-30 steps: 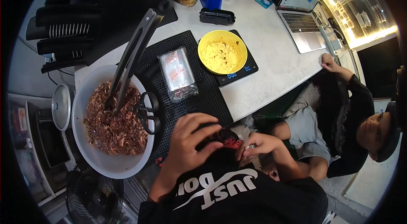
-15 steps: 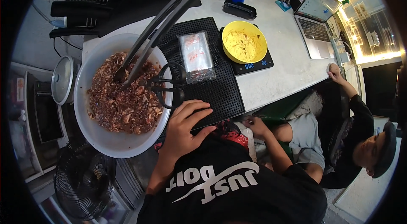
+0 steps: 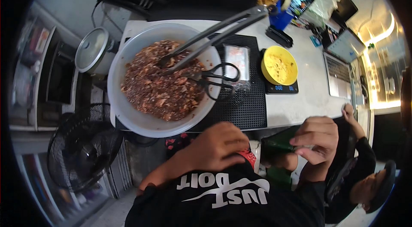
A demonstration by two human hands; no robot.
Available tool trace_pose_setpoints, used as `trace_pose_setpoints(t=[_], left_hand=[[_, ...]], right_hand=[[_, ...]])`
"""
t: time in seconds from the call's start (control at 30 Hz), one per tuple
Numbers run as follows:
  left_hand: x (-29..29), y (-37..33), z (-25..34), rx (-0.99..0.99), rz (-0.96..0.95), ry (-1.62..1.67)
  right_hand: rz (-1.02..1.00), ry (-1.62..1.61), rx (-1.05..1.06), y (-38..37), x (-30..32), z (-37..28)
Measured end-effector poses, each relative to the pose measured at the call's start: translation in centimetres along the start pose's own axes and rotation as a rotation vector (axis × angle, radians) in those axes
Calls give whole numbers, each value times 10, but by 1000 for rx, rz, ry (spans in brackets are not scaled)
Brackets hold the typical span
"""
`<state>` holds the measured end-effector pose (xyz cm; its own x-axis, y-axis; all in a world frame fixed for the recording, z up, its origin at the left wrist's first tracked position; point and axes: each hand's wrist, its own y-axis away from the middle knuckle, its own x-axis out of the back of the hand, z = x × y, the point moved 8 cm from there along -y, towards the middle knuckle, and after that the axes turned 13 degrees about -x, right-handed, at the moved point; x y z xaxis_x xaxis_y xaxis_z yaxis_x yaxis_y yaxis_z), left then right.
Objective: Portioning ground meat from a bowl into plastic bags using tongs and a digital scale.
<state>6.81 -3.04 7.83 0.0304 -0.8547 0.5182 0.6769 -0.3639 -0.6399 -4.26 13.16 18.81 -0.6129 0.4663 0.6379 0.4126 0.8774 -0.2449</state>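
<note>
My left hand (image 3: 223, 144) hovers over my lap by the table's near edge, slightly blurred, its fingers bent and its thumb apart. It holds nothing that I can see. Further right, my right hand (image 3: 317, 140) is raised with loosely curled fingers, a gap showing between thumb and fingertips. A large whitish bowl (image 3: 116, 98) is filled with dark, wet chopped meat (image 3: 163, 91). Long tongs (image 3: 223, 31) and black-handled scissors (image 3: 214, 76) rest with their working ends in the meat. Beside the bowl, a pack of clear plastic bags (image 3: 237, 61) lies on a black perforated mat (image 3: 246, 111).
A yellow bowl (image 3: 279, 66) with pale residue stands on a black digital scale (image 3: 281, 88). An open laptop (image 3: 339, 74) sits to the right, near another person (image 3: 365, 184). A tape dispenser (image 3: 281, 17) is at the back; a fan (image 3: 83, 147) stands lower left.
My left hand has left the mat's edge and drawn back toward my body. My right hand has risen from my lap. The view has shifted, moving the tabletop things rightward.
</note>
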Motion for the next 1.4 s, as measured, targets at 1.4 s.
trace_pose_setpoints(t=[1.4], left_hand=[[251, -65, -14, 384, 352, -183]], right_hand=[[-443, 1244, 345, -257, -74, -163]])
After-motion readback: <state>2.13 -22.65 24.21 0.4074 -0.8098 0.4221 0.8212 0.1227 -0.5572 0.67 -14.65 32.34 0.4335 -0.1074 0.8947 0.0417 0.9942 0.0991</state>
